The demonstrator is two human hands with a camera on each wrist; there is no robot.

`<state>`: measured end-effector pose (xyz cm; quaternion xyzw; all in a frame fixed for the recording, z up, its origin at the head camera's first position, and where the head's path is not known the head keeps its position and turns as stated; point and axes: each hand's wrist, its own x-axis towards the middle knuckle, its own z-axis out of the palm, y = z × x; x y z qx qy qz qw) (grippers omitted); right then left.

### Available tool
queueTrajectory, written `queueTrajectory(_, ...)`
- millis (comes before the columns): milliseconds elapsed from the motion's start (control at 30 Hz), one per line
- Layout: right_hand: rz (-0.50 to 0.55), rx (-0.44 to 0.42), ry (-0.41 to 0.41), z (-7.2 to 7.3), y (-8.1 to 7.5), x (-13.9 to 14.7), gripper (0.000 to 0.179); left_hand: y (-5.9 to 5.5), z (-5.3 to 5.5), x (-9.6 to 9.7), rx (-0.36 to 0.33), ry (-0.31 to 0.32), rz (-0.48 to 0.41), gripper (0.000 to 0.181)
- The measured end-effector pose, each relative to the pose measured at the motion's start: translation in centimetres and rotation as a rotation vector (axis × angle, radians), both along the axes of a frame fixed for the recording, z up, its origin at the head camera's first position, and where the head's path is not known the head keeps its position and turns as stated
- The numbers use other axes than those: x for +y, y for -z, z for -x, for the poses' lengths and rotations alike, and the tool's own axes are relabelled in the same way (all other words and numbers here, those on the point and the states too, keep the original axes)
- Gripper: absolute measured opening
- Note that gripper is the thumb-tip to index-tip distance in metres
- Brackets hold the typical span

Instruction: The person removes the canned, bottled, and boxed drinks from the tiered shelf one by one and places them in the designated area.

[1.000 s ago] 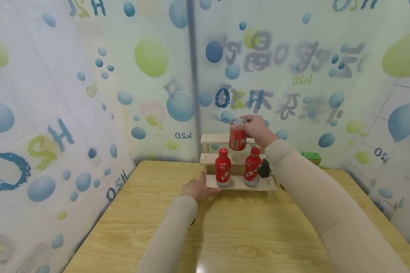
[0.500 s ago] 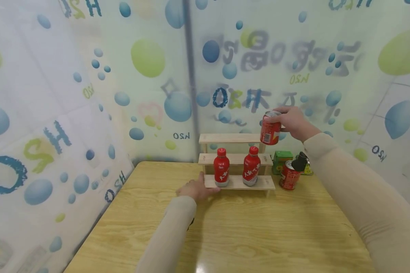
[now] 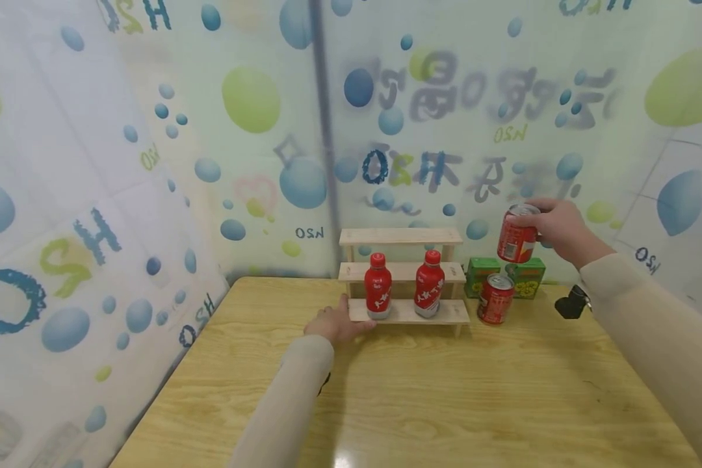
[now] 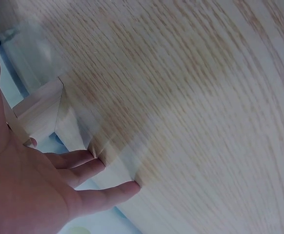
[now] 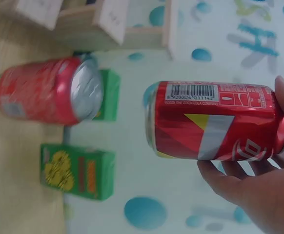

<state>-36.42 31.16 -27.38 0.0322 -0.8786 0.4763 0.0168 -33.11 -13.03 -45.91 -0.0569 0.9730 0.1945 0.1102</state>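
My right hand (image 3: 569,229) holds a red soda can (image 3: 515,242) upright in the air by its upper part. The right wrist view shows thumb and fingers around the end of this can (image 5: 205,122). Below it, a second red can (image 3: 496,300) stands on the table. My left hand (image 3: 335,324) rests at the left end of a small three-step wooden shelf (image 3: 400,236), thumb along its front edge. In the left wrist view, straight fingertips (image 4: 132,187) touch the wood-grain tabletop. Two red bottles, one left (image 3: 377,289) and one right (image 3: 429,287), stand on the lowest step.
Two green boxes, one left (image 3: 476,276) and one right (image 3: 530,281) with yellow flowers, stand behind the table can, right of the shelf. A patterned curtain (image 3: 251,214) hangs behind the wooden table (image 3: 421,396). The wrist camera (image 3: 570,304) hangs under my right sleeve.
My right hand has carried the can rightward from in front of the shelf to above the table can and green boxes. My left hand stays at the shelf's left end.
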Motion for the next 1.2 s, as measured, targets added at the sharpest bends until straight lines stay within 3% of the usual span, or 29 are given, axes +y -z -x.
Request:
queueTrajectory(200, 0.021, 0.009, 0.089, -0.4, 2.2, 2.7, 0.093, -0.3, -0.3, 0.2, -0.007, -0.003, -0.011, 0.120)
queueTrajectory(467, -0.012, -0.015, 0.109, -1.2, 5.6, 5.1, 0.098, -0.3, -0.5, 0.5, -0.024, 0.001, -0.029, 0.118)
queueTrajectory(933, -0.025, -0.012, 0.111, -1.8, 10.9, 5.9, 0.093, -0.6, -0.8, 0.3, -0.009, -0.023, -0.054, 0.118)
queueTrajectory(1200, 0.001, -0.025, 0.125, -2.5, 13.0, 5.9, 0.093, -0.5, -0.6, 0.3, -0.011, -0.032, -0.056, 0.119)
